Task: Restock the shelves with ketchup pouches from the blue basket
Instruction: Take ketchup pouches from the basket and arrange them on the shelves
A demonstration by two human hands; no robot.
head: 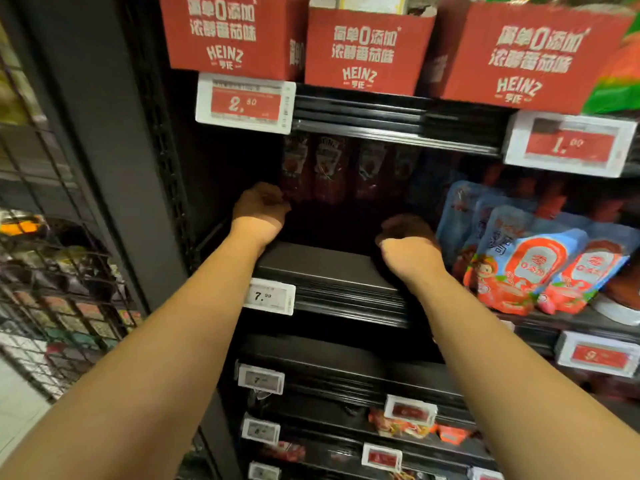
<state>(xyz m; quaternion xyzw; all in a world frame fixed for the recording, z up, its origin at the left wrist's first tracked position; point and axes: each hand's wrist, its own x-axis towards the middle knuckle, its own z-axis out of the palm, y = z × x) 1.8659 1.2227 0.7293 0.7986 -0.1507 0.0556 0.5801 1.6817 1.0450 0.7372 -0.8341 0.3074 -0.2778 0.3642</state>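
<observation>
Both my arms reach into a dark shelf bay (322,268). Several red Heinz ketchup pouches (329,168) stand upright in a row at the back of that bay. My left hand (259,206) is curled at the foot of the leftmost pouch, touching it; whether it grips the pouch is hidden in shadow. My right hand (407,237) is curled with fingers bent downward over the shelf, right of the row, and I see nothing in it. The blue basket is out of view.
Blue-and-red sauce pouches (530,265) lean at the right of the same shelf. Red Heinz cartons (367,46) sit on the shelf above. Price tags (270,296) hang on the shelf edges. A black upright post (114,150) and a wire rack (52,271) stand at left.
</observation>
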